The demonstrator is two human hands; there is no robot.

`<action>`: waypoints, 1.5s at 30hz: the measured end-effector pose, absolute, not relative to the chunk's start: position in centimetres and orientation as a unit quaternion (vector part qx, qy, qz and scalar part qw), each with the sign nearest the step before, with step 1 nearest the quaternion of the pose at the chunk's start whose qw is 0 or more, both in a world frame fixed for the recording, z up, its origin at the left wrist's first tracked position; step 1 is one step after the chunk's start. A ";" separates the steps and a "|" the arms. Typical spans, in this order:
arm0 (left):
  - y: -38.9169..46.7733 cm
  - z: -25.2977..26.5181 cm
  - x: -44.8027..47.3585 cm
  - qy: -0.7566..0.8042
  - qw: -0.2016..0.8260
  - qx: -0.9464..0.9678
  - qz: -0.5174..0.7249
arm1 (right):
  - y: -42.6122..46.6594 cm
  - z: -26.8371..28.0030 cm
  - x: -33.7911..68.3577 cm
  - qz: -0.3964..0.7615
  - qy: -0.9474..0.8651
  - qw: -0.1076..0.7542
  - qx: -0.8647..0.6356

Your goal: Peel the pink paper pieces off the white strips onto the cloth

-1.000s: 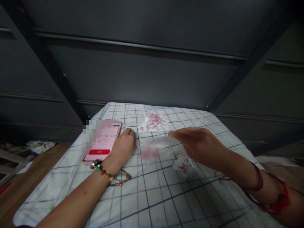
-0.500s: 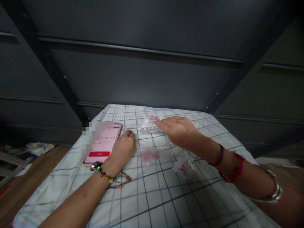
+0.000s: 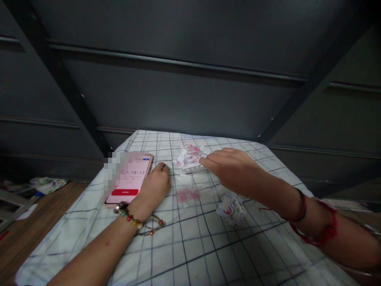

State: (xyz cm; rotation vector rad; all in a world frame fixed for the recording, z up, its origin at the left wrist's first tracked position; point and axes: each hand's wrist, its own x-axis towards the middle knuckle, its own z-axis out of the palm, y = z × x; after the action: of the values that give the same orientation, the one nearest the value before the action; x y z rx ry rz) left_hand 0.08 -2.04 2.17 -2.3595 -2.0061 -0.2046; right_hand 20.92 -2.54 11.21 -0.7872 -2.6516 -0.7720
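Observation:
My right hand [image 3: 230,166] reaches in from the right, its fingers pinched at the right edge of a small white container [image 3: 193,169] with a dotted or perforated side. White and pink scraps [image 3: 191,154] are heaped in it. My left hand [image 3: 156,182] rests on the cloth, fingers curled closed, right beside a phone [image 3: 123,178]; nothing shows in it. The phone displays a running timer and a red button. Between my hands lies a thin pink-stained patch of scraps [image 3: 187,195]. A crumpled white bundle with red marks [image 3: 231,209] lies below my right wrist.
A white checked cloth [image 3: 190,246] covers the table. Dark panels [image 3: 178,95] with metal ribs stand right behind its far edge. At the far left, a pale slatted piece of furniture [image 3: 12,212] and clutter stand on a wooden floor.
The right hand has moved slightly right and nearer, and the container has turned so more of the scraps in it show. My left hand stays put. The timer has gone from 18:12 to 18:13.

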 end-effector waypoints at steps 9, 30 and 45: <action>-2.0 2.2 0.1 -0.641 0.020 -0.764 -0.066 | -4.0 11.2 27.2 -0.275 -0.917 0.122 -0.261; -1.6 1.3 0.4 -0.598 0.047 -0.790 -0.130 | -2.7 8.9 30.7 -0.197 -0.894 0.181 -0.360; -1.5 1.3 0.7 -0.602 0.031 -0.788 -0.124 | -3.0 9.8 32.2 -0.206 -0.889 0.174 -0.371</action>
State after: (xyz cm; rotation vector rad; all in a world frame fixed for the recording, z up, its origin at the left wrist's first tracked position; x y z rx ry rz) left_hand 0.67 -1.53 1.33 -2.4289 -1.8543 -0.3830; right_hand 32.19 -2.97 9.79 -1.0515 -2.5188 -0.5829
